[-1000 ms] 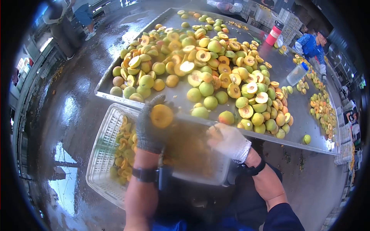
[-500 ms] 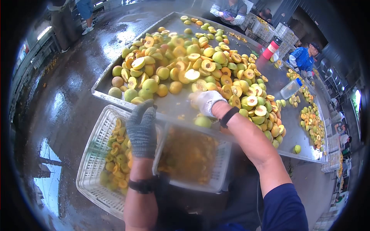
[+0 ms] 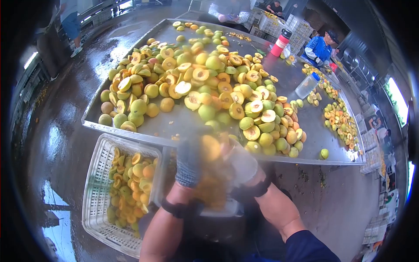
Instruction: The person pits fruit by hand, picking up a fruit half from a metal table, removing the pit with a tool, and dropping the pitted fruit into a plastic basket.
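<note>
My left hand (image 3: 188, 163), in a grey knit glove, is at the table's near edge, blurred. Beside it on the right is my right hand (image 3: 239, 160), in a white glove with the fingertips smeared by motion. An orange-yellow fruit piece (image 3: 210, 147) shows between the two hands; which hand bears it is unclear. Behind them a large heap of halved and whole green-yellow fruit (image 3: 200, 75) covers much of the metal table (image 3: 163, 124). Below the hands, a second crate of fruit (image 3: 211, 192) is mostly hidden and blurred.
A white crate (image 3: 94, 201) with fruit halves stands at the lower left. On the table are a red bottle (image 3: 280, 43), a clear bottle with a blue lid (image 3: 307, 85) and smaller fruit piles (image 3: 342, 122). A co-worker in blue (image 3: 321, 49) is at the far right side.
Both hands have come close together at the table's near edge; the right moved back from the heap. A fruit piece now shows between them. The view has shifted, moving the table left in frame.
</note>
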Available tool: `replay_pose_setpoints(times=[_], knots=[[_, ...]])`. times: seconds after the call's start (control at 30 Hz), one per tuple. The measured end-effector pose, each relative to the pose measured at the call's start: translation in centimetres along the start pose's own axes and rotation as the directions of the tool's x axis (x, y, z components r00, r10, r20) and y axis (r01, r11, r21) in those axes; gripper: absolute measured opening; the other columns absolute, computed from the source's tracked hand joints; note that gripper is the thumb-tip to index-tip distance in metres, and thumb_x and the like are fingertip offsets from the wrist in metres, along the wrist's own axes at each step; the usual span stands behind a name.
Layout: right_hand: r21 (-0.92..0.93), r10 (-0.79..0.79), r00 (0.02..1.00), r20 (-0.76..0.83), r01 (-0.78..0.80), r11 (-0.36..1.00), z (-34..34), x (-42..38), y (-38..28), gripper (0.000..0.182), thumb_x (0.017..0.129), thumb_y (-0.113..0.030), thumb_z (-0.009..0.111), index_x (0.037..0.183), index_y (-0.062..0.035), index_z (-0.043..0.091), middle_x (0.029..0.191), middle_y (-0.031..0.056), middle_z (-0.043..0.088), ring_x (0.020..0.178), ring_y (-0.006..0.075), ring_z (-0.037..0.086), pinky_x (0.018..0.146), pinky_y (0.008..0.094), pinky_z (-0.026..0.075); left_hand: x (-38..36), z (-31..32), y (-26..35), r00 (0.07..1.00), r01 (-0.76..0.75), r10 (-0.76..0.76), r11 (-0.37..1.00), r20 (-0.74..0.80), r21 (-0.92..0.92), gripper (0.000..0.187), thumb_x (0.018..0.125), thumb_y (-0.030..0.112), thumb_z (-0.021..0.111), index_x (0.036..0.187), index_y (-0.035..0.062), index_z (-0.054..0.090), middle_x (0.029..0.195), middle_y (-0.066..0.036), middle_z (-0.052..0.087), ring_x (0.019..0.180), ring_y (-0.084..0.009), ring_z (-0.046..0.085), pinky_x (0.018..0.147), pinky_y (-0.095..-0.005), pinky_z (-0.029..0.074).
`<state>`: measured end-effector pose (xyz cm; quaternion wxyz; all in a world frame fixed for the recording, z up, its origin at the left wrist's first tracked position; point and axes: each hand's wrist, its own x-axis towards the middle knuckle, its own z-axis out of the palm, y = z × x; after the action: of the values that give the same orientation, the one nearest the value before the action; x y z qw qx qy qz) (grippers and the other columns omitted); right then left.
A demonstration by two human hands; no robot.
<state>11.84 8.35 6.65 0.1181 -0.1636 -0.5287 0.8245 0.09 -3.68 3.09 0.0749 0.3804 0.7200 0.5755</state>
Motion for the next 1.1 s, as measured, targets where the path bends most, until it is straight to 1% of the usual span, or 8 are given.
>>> replay_pose_setpoints(times=[0.3, 0.37, 0.47, 0.53, 0.6, 0.67, 0.8, 1.1], knots=[[-0.445, -0.236, 0.97, 0.066, 0.24, 0.863, -3.8, 0.9, 1.7, 0.023, 0.097, -0.018, 0.069, 0.116, -0.0074, 0.062, 0.085, 0.0039, 0.063, 0.067, 0.0102, 0.065, 0.052, 0.021, 0.048, 0.5, 5.9, -0.1, 0.988, 0.103, -0.151, 0.766, -0.023, -0.634, 0.069, 0.108, 0.056, 0.035, 0.132, -0.004, 0.057, 0.127, -0.019, 0.064, 0.115, -0.0288, 0.064, 0.102, -0.0424, 0.051], [-0.053, -0.001, 0.989, -0.149, -0.007, 0.999, -1.7, 0.7, -0.3, 0.032, 0.092, -0.019, 0.076, 0.12, -0.0063, 0.064, 0.097, 0.0065, 0.071, 0.07, 0.0123, 0.067, 0.055, 0.0268, 0.052, 1.1, 6.1, 0.1, 0.969, 0.201, -0.238, 0.633, 0.059, -0.748, 0.071, 0.109, 0.057, 0.029, 0.133, -0.004, 0.055, 0.126, -0.018, 0.064, 0.115, -0.0289, 0.063, 0.105, -0.0445, 0.05], [-0.649, -0.477, 0.875, -0.087, 0.314, 0.693, -3.1, 2.1, 2.1, 0.037, 0.089, -0.02, 0.078, 0.121, -0.0062, 0.063, 0.099, 0.0085, 0.071, 0.075, 0.0198, 0.07, 0.063, 0.0358, 0.056, 1.2, 6.6, -0.2, 0.91, 0.315, -0.373, 0.334, 0.182, -0.888, 0.07, 0.109, 0.056, 0.025, 0.134, -0.0017, 0.054, 0.124, -0.018, 0.065, 0.116, -0.0284, 0.064, 0.105, -0.0454, 0.049], [-0.844, -0.638, 0.769, -0.026, 0.325, 0.427, -2.3, 0.9, 0.1, 0.038, 0.089, -0.02, 0.078, 0.121, -0.0064, 0.062, 0.101, 0.0105, 0.07, 0.079, 0.0256, 0.071, 0.068, 0.0399, 0.056, 0.7, 6.7, -1.2, 0.949, 0.252, -0.309, 0.645, 0.055, -0.722, 0.059, 0.11, 0.05, 0.033, 0.134, -0.0004, 0.053, 0.124, -0.018, 0.064, 0.116, -0.0282, 0.064, 0.104, -0.0447, 0.051], [-0.908, -0.685, 0.728, -0.032, 0.265, 0.324, -2.0, -0.2, -0.9, 0.03, 0.095, -0.024, 0.072, 0.118, -0.0073, 0.061, 0.097, 0.0134, 0.07, 0.08, 0.0328, 0.072, 0.071, 0.0422, 0.056, 0.7, 6.1, -2.1, 0.94, 0.258, -0.333, 0.555, 0.073, -0.791, 0.047, 0.109, 0.039, 0.043, 0.134, 0.0001, 0.052, 0.125, -0.018, 0.064, 0.116, -0.0273, 0.064, 0.101, -0.0432, 0.053], [-0.722, -0.319, 0.941, -0.108, 0.147, 0.676, -3.3, -1.0, -2.0, 0.027, 0.1, -0.028, 0.065, 0.116, -0.0067, 0.06, 0.091, 0.0141, 0.07, 0.078, 0.034, 0.072, 0.07, 0.043, 0.056, 1.6, 5.4, -2.4, 0.885, 0.273, -0.39, -0.006, 0.253, -0.962, 0.037, 0.107, 0.026, 0.054, 0.134, -0.0002, 0.05, 0.126, -0.018, 0.064, 0.116, -0.0258, 0.065, 0.098, -0.0411, 0.056], [-0.868, -0.394, 0.917, 0.056, 0.24, 0.435, -2.8, -1.0, -1.8, 0.026, 0.103, -0.03, 0.059, 0.115, -0.0068, 0.059, 0.086, 0.0165, 0.07, 0.078, 0.0366, 0.072, 0.07, 0.0449, 0.056, 1.9, 5.8, -1.8, 0.993, -0.031, -0.013, 0.935, -0.121, -0.353, 0.035, 0.1, 0.006, 0.062, 0.132, -0.0014, 0.051, 0.125, -0.018, 0.064, 0.112, -0.0257, 0.066, 0.093, -0.0371, 0.058], [-0.954, -0.457, 0.879, 0.139, 0.243, 0.178, -0.9, -0.6, -1.1, 0.019, 0.097, -0.022, 0.062, 0.102, -0.0044, 0.056, 0.069, 0.0211, 0.064, 0.063, 0.0451, 0.064, 0.054, 0.0556, 0.047, 1.5, 5.6, -2.9, 0.998, -0.012, 0.0, 0.976, -0.055, -0.218, 0.049, 0.107, 0.038, 0.04, 0.132, -0.0013, 0.053, 0.119, -0.021, 0.066, 0.109, -0.0337, 0.066, 0.098, -0.046, 0.054]])
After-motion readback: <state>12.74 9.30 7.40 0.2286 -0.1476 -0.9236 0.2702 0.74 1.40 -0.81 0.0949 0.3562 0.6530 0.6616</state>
